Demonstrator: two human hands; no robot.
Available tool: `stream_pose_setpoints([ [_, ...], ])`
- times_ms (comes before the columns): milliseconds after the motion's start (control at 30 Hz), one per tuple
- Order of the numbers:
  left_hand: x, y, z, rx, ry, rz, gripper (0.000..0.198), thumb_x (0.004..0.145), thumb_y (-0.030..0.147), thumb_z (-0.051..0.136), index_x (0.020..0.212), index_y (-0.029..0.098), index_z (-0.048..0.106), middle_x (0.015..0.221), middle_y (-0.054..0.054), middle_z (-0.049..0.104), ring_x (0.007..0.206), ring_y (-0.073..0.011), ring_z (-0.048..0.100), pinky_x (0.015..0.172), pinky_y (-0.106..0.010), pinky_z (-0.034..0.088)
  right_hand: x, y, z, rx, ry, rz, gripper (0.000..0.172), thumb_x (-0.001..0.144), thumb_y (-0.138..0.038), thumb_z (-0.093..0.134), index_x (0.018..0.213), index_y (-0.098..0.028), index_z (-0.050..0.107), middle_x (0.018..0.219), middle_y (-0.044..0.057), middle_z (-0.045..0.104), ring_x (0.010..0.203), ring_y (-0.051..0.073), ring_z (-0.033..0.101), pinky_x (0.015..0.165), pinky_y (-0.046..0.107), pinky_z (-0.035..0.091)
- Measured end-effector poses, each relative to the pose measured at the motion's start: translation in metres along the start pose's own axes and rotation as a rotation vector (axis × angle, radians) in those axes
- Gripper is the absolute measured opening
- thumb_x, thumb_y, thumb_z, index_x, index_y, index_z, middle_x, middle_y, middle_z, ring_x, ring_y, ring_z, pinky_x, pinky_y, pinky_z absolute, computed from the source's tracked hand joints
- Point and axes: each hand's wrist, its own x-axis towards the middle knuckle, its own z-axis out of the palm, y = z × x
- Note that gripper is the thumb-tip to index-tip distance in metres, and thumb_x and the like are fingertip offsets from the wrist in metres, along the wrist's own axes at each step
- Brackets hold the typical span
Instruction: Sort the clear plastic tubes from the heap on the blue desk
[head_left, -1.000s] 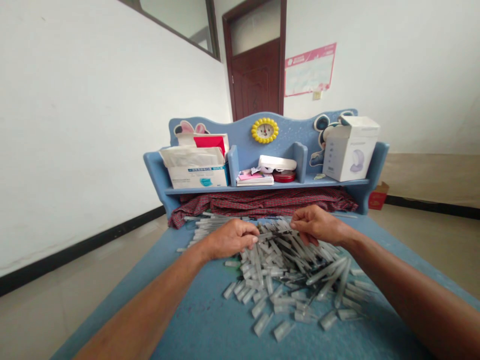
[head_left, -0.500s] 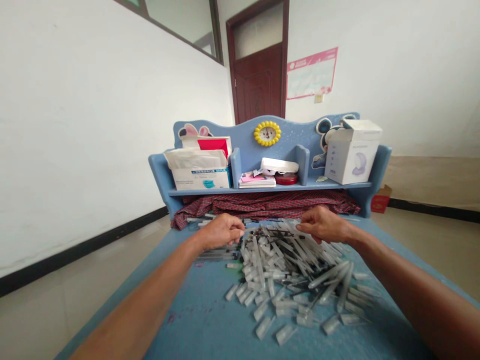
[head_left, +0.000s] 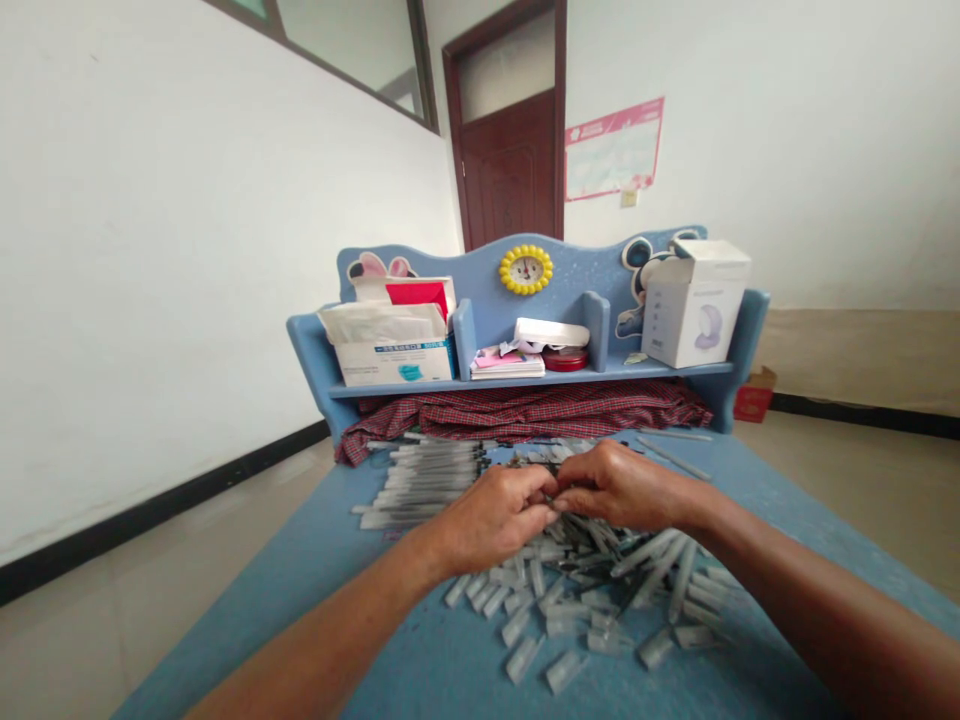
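My left hand (head_left: 499, 515) and my right hand (head_left: 619, 485) meet fingertip to fingertip over a loose heap of clear plastic pens and caps (head_left: 600, 570) on a blue desk (head_left: 390, 640). Both hands have their fingers pinched together around small pieces from the heap; what each one grips is too small to name. A neat row of assembled pens (head_left: 427, 472) lies to the left of my left hand. Short clear caps (head_left: 525, 655) are scattered on the near side of the heap.
A blue shelf (head_left: 525, 370) stands at the desk's back with a box of masks (head_left: 394, 350), booklets, a red tin, a white carton (head_left: 694, 300) and a small yellow clock (head_left: 525, 268). Red checked cloth (head_left: 525, 410) lies beneath it. A door is behind.
Both hands have moved toward each other and closer to me, from apart on the heap to touching at the fingertips. The row of pens on the left is now uncovered.
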Motion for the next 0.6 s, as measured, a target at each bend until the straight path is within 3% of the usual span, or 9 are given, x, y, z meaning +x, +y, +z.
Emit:
stream_pose_setpoints([
  [100, 0.0, -0.012, -0.011, -0.009, -0.025, -0.048, 0.014, 0.076, 0.022, 0.053, 0.086, 0.015, 0.058, 0.067, 0.002, 0.055, 0.063, -0.0114, 0.051, 0.058, -0.019, 0.036, 0.0, 0.007, -0.003, 0.085, 0.015, 0.065, 0.022, 0.081, -0.028, 0.051, 0.065, -0.015, 0.06, 0.055, -0.002, 0.053, 0.051, 0.008, 0.046, 0.048, 0.018, 0.029],
  [300, 0.0, -0.037, -0.03, -0.189, -0.078, -0.195, 0.03, 0.08, 0.042, 0.05, 0.08, 0.013, 0.059, 0.06, 0.002, 0.055, 0.05, -0.0089, 0.047, 0.047, -0.017, 0.035, 0.0, 0.018, -0.01, 0.203, 0.075, 0.185, 0.027, 0.082, -0.033, 0.048, 0.066, -0.015, 0.059, 0.05, -0.004, 0.051, 0.045, 0.008, 0.043, 0.044, 0.018, 0.03],
  [600, -0.004, -0.019, -0.033, -0.123, -0.149, -0.123, 0.031, 0.084, 0.04, 0.047, 0.07, 0.014, 0.057, 0.052, 0.004, 0.051, 0.049, -0.008, 0.045, 0.049, -0.017, 0.032, 0.002, 0.006, -0.01, 0.069, -0.051, 0.03, 0.03, 0.083, -0.033, 0.049, 0.063, -0.014, 0.058, 0.053, -0.004, 0.044, 0.05, 0.007, 0.038, 0.046, 0.018, 0.025],
])
